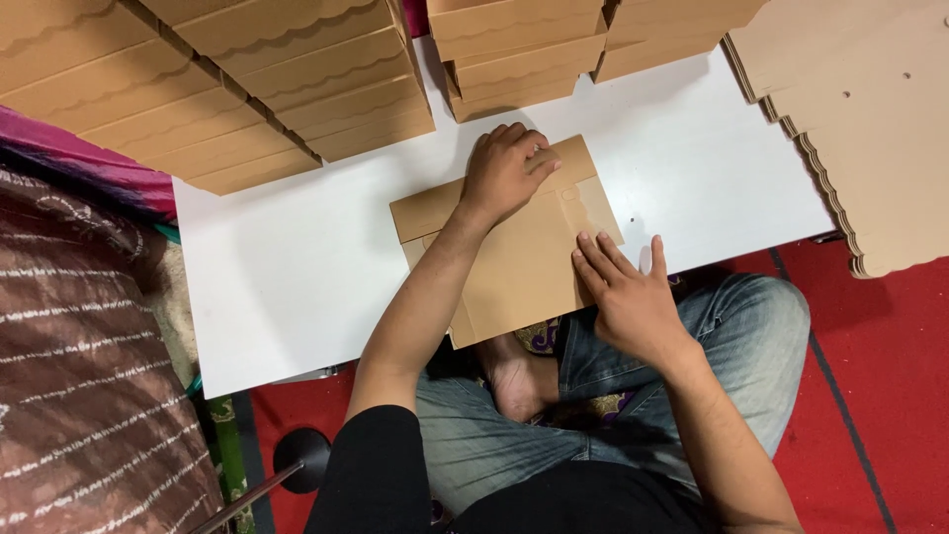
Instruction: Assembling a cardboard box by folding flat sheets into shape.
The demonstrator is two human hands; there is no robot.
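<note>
A flat brown cardboard piece [524, 262] lies on a white board [297, 267] in front of me, partly folded. My left hand [506, 170] presses down on its far flap with fingers curled over the fold. My right hand [628, 287] lies flat, fingers spread, on the near right edge of the cardboard. Neither hand lifts anything; both press on the piece.
Stacks of folded brown boxes with scalloped edges [227, 89] stand at the back left and back middle [519, 49]. A pile of flat scalloped cardboard sheets [860, 129] lies at the right. Red carpet [880, 376] is underneath. A patterned dark cloth [89, 376] is at the left.
</note>
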